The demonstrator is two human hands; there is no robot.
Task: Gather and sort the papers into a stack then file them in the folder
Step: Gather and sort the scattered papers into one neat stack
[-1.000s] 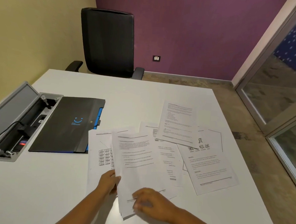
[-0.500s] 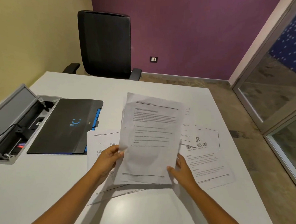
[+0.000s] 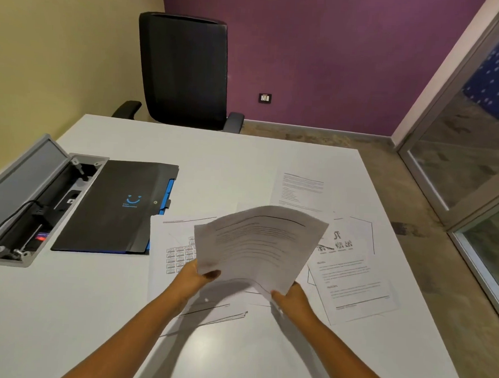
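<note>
Hands first: the left hand (image 3: 193, 275) and right hand (image 3: 290, 293) each grip a near corner of the bowed sheaf of papers (image 3: 257, 244) above the white tabletop (image 3: 62, 309). Loose sheets (image 3: 353, 281) lie beneath (partly hidden, print unreadable). Farther left, the black folder (image 3: 111, 207) lies closed beside an open cable box (image 3: 27, 206); a chair (image 3: 185, 70) stands beyond.

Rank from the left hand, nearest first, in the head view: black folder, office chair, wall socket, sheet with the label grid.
From the left hand:
1. Sheet with the label grid, flat on the table right beside the hand.
2. Black folder, closed, to the left and a bit farther back.
3. Office chair, beyond the table's far edge.
4. Wall socket, on the purple wall behind the chair.
</note>
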